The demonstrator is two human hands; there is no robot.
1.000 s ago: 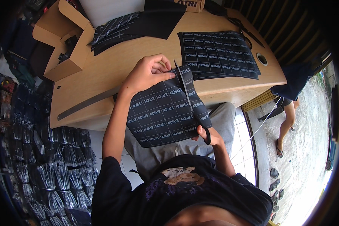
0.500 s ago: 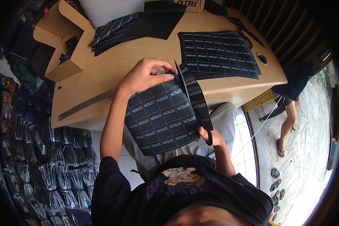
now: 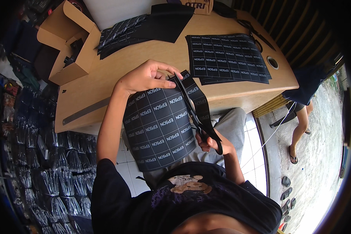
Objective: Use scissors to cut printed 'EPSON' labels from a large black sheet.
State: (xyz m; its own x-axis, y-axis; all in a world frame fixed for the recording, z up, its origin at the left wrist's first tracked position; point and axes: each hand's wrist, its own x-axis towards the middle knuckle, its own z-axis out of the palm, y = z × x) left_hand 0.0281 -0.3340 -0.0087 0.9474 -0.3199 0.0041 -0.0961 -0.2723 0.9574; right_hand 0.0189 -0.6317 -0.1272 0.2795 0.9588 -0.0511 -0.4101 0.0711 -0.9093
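My left hand (image 3: 152, 79) pinches the upper edge of a black sheet (image 3: 160, 124) between thumb and fingers. White print and thin grid lines cover the sheet, which bends down over my lap. My right hand (image 3: 216, 144) is closed around the black handles of large scissors (image 3: 201, 125). Their long blades point up along the sheet's right side, the tips close to my left fingers. Right of the blades, a narrow printed strip (image 3: 199, 99) curls away from the sheet. Whether the strip is still joined at the top is hard to make out.
A wooden desk (image 3: 165, 52) bears a stack of printed black sheets (image 3: 226, 58), more black sheets (image 3: 169, 21), a metal ruler (image 3: 85, 109) and an open cardboard box (image 3: 68, 43). Another pair of scissors (image 3: 257, 35) lies at the far right. Bundled packages (image 3: 62, 183) cover the left side. A person's leg (image 3: 300, 132) shows outside.
The scissors and my right hand have come down and left, and the blades look closer together. The sheet has shifted down and left with its strip standing farther apart.
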